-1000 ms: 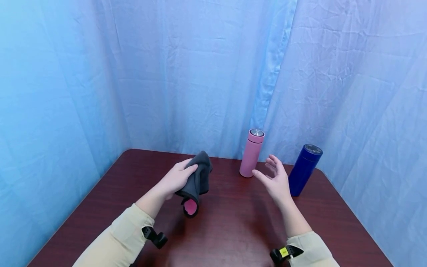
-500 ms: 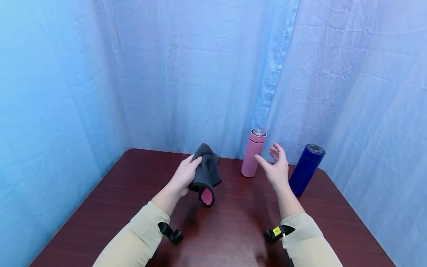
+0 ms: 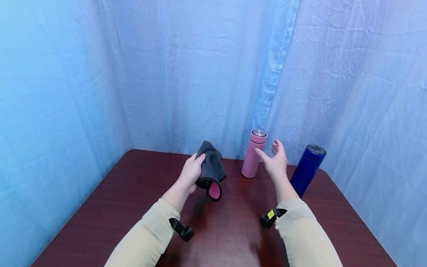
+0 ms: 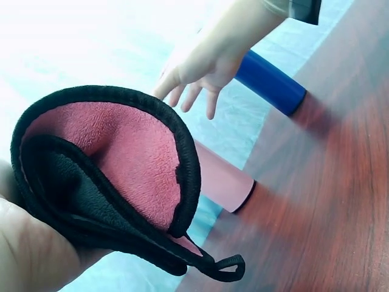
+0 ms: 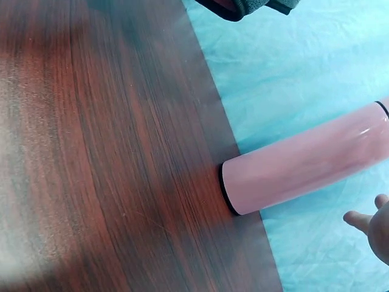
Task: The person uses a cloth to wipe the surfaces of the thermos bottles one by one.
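Observation:
My left hand grips a folded cloth above the table, thumb on top. The cloth is dark grey outside and pink inside; the left wrist view shows its black edging and a small hanging loop. A pink thermos with a silver-topped lid stands upright near the table's back edge. Beside it, on its right, my right hand is raised with thumb and fingers spread, holding nothing. In the right wrist view only a bit of that hand shows, just below the pink thermos.
A dark blue thermos stands at the right, partly behind my right forearm. The dark red-brown wooden table is bounded by blue curtains at the back and both sides.
My left hand has carried the cloth to the right and farther back, toward the pink thermos. My right hand has moved forward and up beside that thermos. Both thermoses stay in place.

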The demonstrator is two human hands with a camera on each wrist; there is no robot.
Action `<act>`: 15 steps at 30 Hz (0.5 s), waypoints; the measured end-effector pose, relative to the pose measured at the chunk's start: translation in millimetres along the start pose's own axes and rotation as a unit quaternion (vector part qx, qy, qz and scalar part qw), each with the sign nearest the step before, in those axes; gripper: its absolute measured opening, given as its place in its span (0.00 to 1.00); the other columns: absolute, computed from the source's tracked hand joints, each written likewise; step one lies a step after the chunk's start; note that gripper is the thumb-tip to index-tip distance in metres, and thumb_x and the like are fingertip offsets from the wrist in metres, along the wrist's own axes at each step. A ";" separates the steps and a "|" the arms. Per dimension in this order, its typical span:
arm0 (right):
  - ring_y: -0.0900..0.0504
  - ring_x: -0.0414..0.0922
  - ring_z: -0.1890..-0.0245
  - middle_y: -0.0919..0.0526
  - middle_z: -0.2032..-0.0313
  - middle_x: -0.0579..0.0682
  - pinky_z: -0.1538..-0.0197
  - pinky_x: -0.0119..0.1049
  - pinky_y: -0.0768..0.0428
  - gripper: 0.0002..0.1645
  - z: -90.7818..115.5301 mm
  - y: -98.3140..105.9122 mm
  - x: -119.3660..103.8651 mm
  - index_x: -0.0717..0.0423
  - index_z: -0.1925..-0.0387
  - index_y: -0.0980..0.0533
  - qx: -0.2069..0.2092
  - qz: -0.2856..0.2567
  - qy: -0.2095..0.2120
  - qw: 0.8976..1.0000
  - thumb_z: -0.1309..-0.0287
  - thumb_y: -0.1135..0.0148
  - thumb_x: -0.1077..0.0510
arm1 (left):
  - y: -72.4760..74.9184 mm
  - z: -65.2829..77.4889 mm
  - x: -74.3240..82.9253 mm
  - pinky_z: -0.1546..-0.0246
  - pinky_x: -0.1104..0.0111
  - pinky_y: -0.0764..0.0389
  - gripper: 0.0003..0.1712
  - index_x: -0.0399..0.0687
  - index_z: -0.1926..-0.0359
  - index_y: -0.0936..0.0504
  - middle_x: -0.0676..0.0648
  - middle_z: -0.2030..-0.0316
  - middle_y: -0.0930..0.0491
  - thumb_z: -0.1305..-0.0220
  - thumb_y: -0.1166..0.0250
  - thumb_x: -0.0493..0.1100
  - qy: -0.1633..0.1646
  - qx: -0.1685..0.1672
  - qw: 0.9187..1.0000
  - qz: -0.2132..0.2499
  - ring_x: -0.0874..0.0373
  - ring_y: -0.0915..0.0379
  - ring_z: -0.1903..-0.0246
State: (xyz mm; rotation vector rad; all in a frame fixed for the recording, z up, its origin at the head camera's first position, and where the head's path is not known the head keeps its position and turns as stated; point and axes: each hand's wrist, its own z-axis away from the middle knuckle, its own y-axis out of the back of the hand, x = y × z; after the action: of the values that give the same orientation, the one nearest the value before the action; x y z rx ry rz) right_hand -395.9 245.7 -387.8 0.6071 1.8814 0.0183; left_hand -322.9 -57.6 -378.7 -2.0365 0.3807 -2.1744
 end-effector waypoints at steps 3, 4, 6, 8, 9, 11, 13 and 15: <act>0.40 0.52 0.25 0.40 0.24 0.56 0.30 0.52 0.34 0.62 -2.8 -5.1 -2.5 0.51 0.20 0.49 -0.020 0.007 -0.019 1.000 0.45 0.24 0.39 | -1.1 -2.9 -2.6 0.35 0.52 0.31 0.34 0.55 0.21 0.40 0.41 0.29 0.34 0.22 0.46 0.56 0.004 0.006 1.000 -0.002 0.45 0.34 0.33; 0.41 0.53 0.25 0.41 0.24 0.56 0.30 0.53 0.34 0.62 -4.1 -7.6 -3.7 0.51 0.19 0.50 -0.029 0.013 -0.025 0.999 0.44 0.25 0.40 | -1.0 -3.8 -3.6 0.34 0.52 0.31 0.34 0.55 0.21 0.40 0.41 0.29 0.34 0.22 0.46 0.56 0.005 0.008 1.000 -0.003 0.45 0.34 0.33; 0.42 0.55 0.25 0.43 0.23 0.56 0.30 0.54 0.35 0.62 -6.4 -13.0 -5.9 0.51 0.19 0.53 -0.046 0.022 -0.035 0.998 0.42 0.26 0.41 | -0.5 -4.8 -5.3 0.34 0.52 0.31 0.34 0.56 0.21 0.40 0.42 0.29 0.34 0.22 0.46 0.56 0.009 0.016 1.000 -0.005 0.45 0.35 0.32; 0.42 0.56 0.25 0.44 0.23 0.57 0.29 0.56 0.36 0.62 -8.1 -17.4 -8.8 0.52 0.19 0.55 -0.060 0.031 -0.041 0.997 0.40 0.27 0.42 | -0.5 -5.1 -6.3 0.33 0.52 0.32 0.34 0.56 0.21 0.40 0.42 0.28 0.36 0.22 0.46 0.56 0.014 0.024 1.000 -0.008 0.45 0.36 0.31; 0.42 0.57 0.25 0.44 0.23 0.57 0.29 0.56 0.36 0.61 -8.6 -19.5 -10.4 0.52 0.19 0.55 -0.063 0.036 -0.042 0.996 0.40 0.28 0.42 | -0.6 -5.2 -7.0 0.33 0.51 0.32 0.34 0.56 0.21 0.40 0.42 0.27 0.36 0.22 0.46 0.56 0.016 0.028 0.999 -0.010 0.45 0.37 0.31; 0.41 0.57 0.25 0.43 0.23 0.57 0.30 0.56 0.36 0.60 -9.6 -23.2 -12.7 0.52 0.19 0.54 -0.064 0.040 -0.043 0.996 0.40 0.27 0.44 | -1.1 -5.6 -7.8 0.33 0.51 0.32 0.34 0.58 0.21 0.41 0.43 0.27 0.36 0.22 0.46 0.56 0.023 0.034 0.999 -0.013 0.45 0.37 0.31; 0.40 0.56 0.26 0.41 0.24 0.57 0.30 0.57 0.35 0.58 -10.4 -26.4 -14.3 0.51 0.19 0.52 -0.061 0.045 -0.042 0.996 0.39 0.27 0.46 | -1.8 -6.5 -8.2 0.34 0.51 0.32 0.34 0.58 0.20 0.42 0.43 0.27 0.36 0.22 0.46 0.56 0.024 0.035 0.999 -0.013 0.45 0.37 0.31; 0.39 0.57 0.26 0.39 0.25 0.57 0.31 0.57 0.34 0.57 -11.6 -29.2 -15.0 0.51 0.19 0.51 -0.061 0.053 -0.042 0.996 0.39 0.27 0.47 | -3.0 -7.8 -8.3 0.34 0.51 0.32 0.35 0.58 0.20 0.42 0.43 0.27 0.36 0.22 0.46 0.57 0.026 0.035 0.999 -0.013 0.45 0.37 0.31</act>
State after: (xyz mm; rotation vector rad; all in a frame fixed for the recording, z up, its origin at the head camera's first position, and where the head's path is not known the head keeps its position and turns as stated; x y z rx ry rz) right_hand -413.8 217.2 -378.7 0.6135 1.7519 0.1735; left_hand -329.8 -51.7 -386.2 -1.9625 0.2821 -2.2270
